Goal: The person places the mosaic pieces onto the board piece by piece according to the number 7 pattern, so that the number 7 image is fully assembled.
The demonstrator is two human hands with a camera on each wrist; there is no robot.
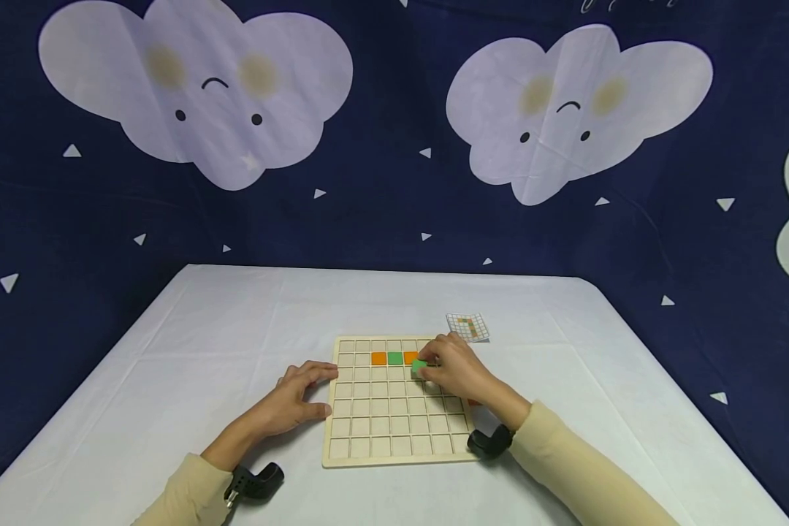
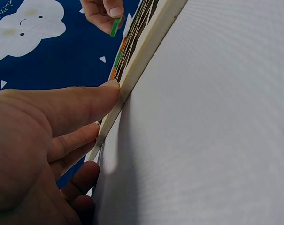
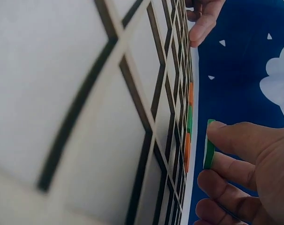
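Note:
A square wooden grid board (image 1: 361, 427) lies on the white cloth. Near its far side, two orange tiles and a green tile (image 1: 395, 358) sit side by side in one row, with an orange tile (image 1: 378, 359) at the left end. My right hand (image 1: 460, 367) pinches another green tile (image 3: 209, 145) between thumb and fingers, raised off the board and close to the right end of that row. At the board's left edge rests my left hand (image 1: 294, 398), its thumb (image 2: 111, 91) and fingertips touching the rim.
A small card (image 1: 469, 327) printed with a grid and coloured squares lies behind the board's far right corner. Something orange (image 1: 474, 402) shows beside the board, mostly hidden by the right forearm. Behind the table hangs a dark blue cloth (image 1: 394, 219) with clouds.

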